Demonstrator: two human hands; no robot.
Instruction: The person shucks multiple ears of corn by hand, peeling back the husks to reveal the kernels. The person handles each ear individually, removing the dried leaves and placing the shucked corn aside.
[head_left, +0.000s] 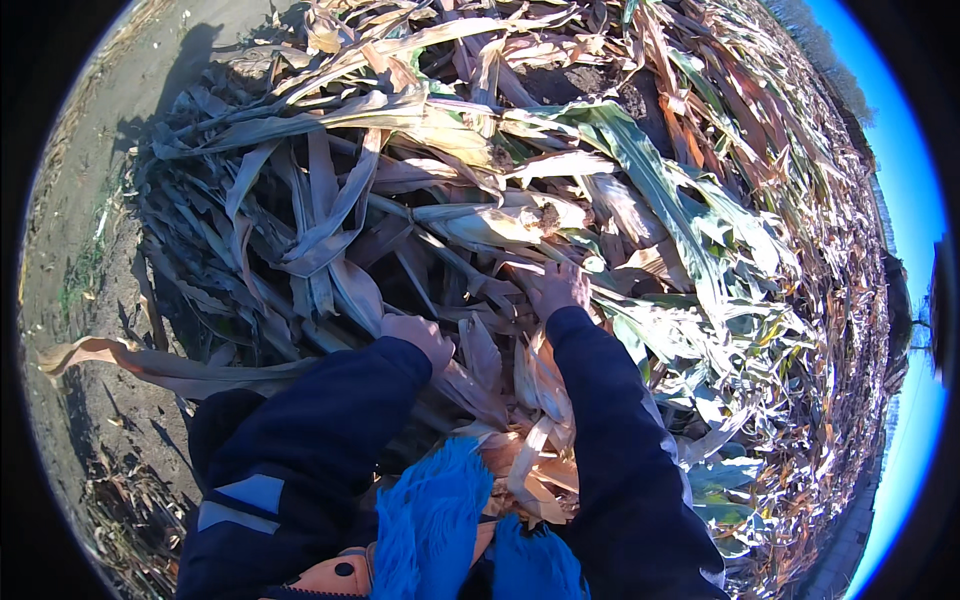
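Observation:
A heap of cut corn stalks with dry and green leaves (322, 225) lies before me. My left hand (420, 339) is curled at the near side of the heap, against dry leaves; what lies inside its fingers is hidden. Farther right, my right hand (562, 289) rests on a corn stalk among the leaves, and its grip is not clear. Just beyond it lies an ear of corn in its pale husk (487, 223). A long green corn leaf (645, 161) bends across the right of the heap. Dry husks (544, 375) lie between my forearms.
Bare soil (112, 300) runs along the left, with shadows on it. More corn stalks and leaves (817, 262) spread to the right. Fringed ends of a blue scarf (439, 517) hang between my arms. Dry stubble (135, 517) lies at the lower left.

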